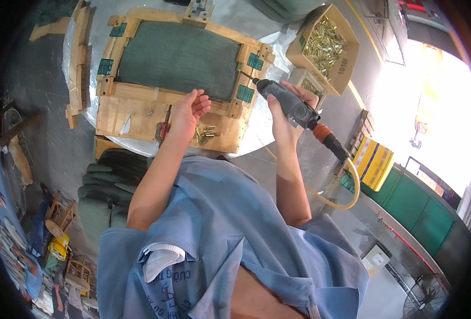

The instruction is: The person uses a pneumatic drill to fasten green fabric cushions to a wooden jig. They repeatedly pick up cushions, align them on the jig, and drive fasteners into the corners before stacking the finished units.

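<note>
My right hand (pixel 294 109) is wrapped round a dark air screwdriver (pixel 286 99) with an orange collar and a yellow hose. Its tip points left, at the right end of a wooden frame (pixel 161 95), between two green pads (pixel 245 93). Whether the bit touches the wood I cannot tell. A dark grey-green padded panel (pixel 179 56) lies inside the frame. My left hand (pixel 190 112) is over the frame's near rail, fingers loosely bent and apart, holding nothing visible. Several small brass-coloured cylinders (pixel 206 135) lie on the board beside it, and a red-and-black tool (pixel 162 131) is partly behind my wrist.
A cardboard box (pixel 347 69) full of brass-coloured pieces stands at the far right, a smaller container (pixel 306 80) beside it. Wooden strips (pixel 77 66) lie left of the frame. Dark cushions (pixel 110 186) are stacked near my left arm. The yellow hose (pixel 355 186) loops at my right.
</note>
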### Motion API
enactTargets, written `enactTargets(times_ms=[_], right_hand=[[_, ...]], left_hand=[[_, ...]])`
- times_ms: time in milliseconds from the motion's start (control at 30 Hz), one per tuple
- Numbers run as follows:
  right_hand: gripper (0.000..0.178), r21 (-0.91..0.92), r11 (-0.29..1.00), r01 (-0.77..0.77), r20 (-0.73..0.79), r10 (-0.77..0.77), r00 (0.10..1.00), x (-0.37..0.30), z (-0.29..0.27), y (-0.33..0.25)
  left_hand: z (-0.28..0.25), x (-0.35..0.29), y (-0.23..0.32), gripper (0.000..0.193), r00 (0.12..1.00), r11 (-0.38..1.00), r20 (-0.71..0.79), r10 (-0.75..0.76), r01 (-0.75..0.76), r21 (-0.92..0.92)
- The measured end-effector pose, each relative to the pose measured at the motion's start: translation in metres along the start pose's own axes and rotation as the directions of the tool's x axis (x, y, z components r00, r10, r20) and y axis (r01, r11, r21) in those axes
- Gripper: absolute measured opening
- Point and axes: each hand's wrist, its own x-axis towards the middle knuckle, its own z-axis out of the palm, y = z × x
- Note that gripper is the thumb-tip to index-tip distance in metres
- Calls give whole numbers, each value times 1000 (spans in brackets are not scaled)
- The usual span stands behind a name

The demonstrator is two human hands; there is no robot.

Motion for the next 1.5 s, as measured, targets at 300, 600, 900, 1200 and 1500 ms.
enactTargets(times_ms=[300, 600, 900, 1200, 1500], right_hand=[[60, 27, 999, -41, 61, 39, 997, 35, 7, 24], [62, -13, 999, -53, 118, 54, 992, 43, 4, 19], [62, -5, 1000, -28, 134, 29, 991, 46, 5, 22], [49, -228, 967, 115, 355, -27, 935, 83, 24, 7], [55, -8, 992, -123, 45, 123, 991, 46, 18, 15]], left_hand=[[-16, 9, 7, 32, 999, 998, -38, 26, -24, 58], [-18, 13, 7, 28, 999, 1000, -54, -2, 2, 7], [-18, 11, 8, 26, 998, 1000, -58, -25, 26, 12], [-30, 24, 5, 30, 999, 998, -11, -50, 51, 38], [-35, -9, 48, 49, 983, 975, 178, -40, 78, -208]])
